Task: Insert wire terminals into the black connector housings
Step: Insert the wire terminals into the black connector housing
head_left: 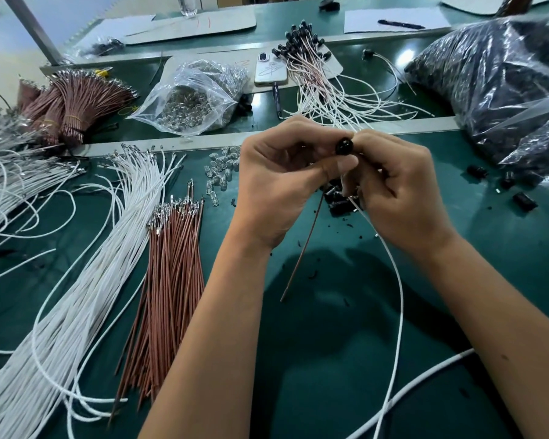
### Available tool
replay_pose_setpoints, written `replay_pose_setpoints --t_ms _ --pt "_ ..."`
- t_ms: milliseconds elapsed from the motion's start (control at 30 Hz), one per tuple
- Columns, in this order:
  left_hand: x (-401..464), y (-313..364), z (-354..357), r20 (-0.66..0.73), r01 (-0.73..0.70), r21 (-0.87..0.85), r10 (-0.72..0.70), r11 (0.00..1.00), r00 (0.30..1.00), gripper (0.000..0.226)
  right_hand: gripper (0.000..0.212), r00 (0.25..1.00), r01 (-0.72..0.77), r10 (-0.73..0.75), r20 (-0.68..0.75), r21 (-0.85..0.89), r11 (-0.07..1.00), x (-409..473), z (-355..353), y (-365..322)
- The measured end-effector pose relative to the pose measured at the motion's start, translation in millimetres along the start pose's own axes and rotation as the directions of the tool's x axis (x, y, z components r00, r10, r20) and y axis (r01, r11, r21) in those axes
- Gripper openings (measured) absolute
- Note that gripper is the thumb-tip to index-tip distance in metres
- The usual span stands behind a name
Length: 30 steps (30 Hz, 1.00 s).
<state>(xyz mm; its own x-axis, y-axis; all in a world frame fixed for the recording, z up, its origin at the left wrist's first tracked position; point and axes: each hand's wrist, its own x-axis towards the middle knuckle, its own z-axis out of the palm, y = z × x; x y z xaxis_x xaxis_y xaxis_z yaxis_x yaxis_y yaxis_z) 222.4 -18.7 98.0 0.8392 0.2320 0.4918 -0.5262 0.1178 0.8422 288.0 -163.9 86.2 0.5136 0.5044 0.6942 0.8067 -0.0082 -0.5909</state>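
Housing (344, 146) sits pinched between my left hand (279, 182) and right hand (396, 185), fingertips curled onto it, the brown wire (301, 248) and white wire (393, 274) trailing down toward me.

The table (346, 359) has a smooth green top, a bit shiny. Left of the hands lie brown wires (168, 280) with a dull coat and bright metal tips (175, 208) — beside them, white wires (86, 296) that look soft and matt. The black housing (344, 146) is glossy plastic. Behind the hands, a clear plastic bag (191, 96) is crinkly and shiny, and a white phone (270, 70) looks smooth.
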Motion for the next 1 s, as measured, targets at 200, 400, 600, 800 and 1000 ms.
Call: replay_pose_setpoints --t_ms 200,400,600,800,1000 --pt "-0.5 1.7 1.2 -0.007 -0.001 -0.013 0.001 1.000 1.000 0.045 0.045 1.000 -0.023 0.023 0.003 0.014 1.000 -1.1 -0.4 -0.3" --pt "-0.7 3.7 2.1 0.005 -0.004 -0.008 0.004 1.000 1.000 0.046 0.036 0.999 -0.053 0.053 0.002 0.002 0.999 -1.8 -1.4 -0.8" --pt "-0.6 2.5 0.9 0.027 -0.007 -0.027 0.008 1.000 1.000 0.049 0.028 0.994 -0.106 0.106 -0.005 0.004 0.994 -3.5 -0.9 0.1" --pt "-0.9 -0.8 0.8 0.012 0.014 -0.042 -0.014 0.999 1.000 0.047 0.022 0.993 -0.115 0.116 0.009 -0.058 0.992 -3.7 -1.6 2.6" --pt "-0.7 -3.6 0.5 0.014 0.036 -0.046 -0.036 0.998 0.999 0.045 0.019 0.997 -0.033 0.023 -0.070 -0.147 0.989 -1.9 -5.0 -0.5"
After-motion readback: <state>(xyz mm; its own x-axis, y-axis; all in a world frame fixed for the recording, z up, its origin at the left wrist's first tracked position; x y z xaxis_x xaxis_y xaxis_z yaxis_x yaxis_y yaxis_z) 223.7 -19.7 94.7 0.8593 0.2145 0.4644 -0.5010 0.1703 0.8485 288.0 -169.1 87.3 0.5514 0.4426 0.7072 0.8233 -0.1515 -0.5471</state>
